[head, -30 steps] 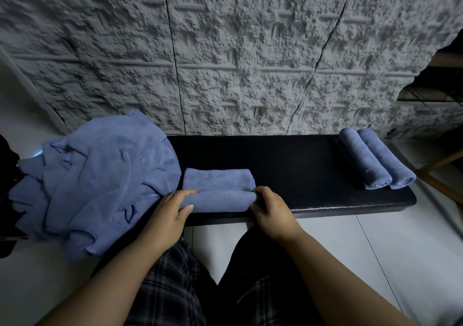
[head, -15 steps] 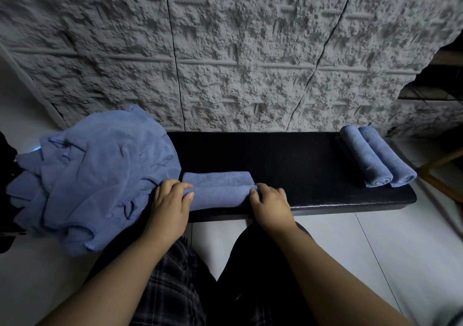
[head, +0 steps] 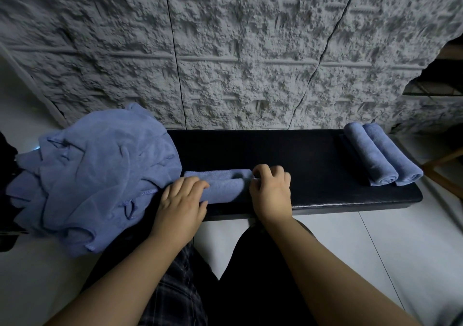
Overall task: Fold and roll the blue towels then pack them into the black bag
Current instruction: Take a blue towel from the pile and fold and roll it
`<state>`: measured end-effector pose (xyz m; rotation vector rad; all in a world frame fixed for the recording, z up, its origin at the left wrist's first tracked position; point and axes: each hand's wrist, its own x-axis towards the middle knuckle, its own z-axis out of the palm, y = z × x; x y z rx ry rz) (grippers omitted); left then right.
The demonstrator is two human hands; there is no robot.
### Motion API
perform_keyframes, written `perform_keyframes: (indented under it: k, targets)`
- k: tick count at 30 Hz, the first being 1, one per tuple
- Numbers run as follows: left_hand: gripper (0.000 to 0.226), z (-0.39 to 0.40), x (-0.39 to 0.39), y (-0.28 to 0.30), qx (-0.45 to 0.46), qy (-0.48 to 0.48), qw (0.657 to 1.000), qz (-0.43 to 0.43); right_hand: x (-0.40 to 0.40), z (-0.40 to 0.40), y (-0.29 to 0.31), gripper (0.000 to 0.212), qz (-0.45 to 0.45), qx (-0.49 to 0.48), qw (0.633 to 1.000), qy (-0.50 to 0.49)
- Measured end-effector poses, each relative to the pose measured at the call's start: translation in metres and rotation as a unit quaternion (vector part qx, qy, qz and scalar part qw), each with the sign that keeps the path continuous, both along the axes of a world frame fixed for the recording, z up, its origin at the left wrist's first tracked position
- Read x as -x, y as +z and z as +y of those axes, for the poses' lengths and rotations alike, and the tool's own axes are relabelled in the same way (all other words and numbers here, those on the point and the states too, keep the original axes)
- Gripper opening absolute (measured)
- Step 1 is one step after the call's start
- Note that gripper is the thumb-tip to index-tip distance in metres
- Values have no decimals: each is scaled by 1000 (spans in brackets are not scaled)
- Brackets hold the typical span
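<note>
A blue towel lies half rolled on the black padded bench, with only a narrow flat strip left behind the roll. My left hand grips the roll's left end with curled fingers. My right hand curls round its right end. Two finished blue rolls lie side by side at the bench's right end. A heap of loose blue towels covers the bench's left end. A dark shape at the far left edge may be the black bag; I cannot tell.
A rough grey textured wall rises right behind the bench. White tiled floor lies in front and to the right. A wooden leg stands at the far right. My knees sit just below the bench's front edge.
Both hands have rolled the towel away from me toward the wall. The roll is thicker and the flat part behind it has shrunk to a thin strip.
</note>
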<state>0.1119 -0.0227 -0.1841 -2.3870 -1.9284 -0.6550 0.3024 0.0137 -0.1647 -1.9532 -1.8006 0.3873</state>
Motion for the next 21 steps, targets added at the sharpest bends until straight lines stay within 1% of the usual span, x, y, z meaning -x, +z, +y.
perform_keyframes:
  k: [2, 3, 5, 7, 11, 15, 16, 18, 21]
  targets:
    - [39, 1, -1, -3, -5, 11, 1000, 13, 1, -2, -4, 20, -18, -96, 992, 77]
    - [38, 1, -1, -4, -11, 16, 1000, 13, 0, -5, -7, 21, -30, -128, 985, 108]
    - [36, 5, -1, -7, -18, 21, 1000, 12, 0, -9, -11, 22, -38, -148, 977, 146]
    - [35, 9, -1, -7, -11, 24, 1000, 10, -3, -9, -14, 22, -36, -138, 976, 162]
    - [32, 16, -3, -5, 22, 30, 999, -10, -3, -6, -20, 42, -77, -88, 977, 178]
    - [27, 29, -5, -1, 37, 24, 999, -10, -2, 4, -21, 45, -110, -46, 978, 171]
    - [28, 32, -5, 1, 45, 20, 999, -8, -2, 7, -18, 44, -110, -35, 978, 172]
    - [41, 35, -5, 3, 82, 8, 997, 0, -3, 13, -13, 41, -106, -9, 978, 180]
    - [54, 31, -3, 7, 125, -34, 991, 19, -8, 18, -4, 43, -114, 26, 973, 201]
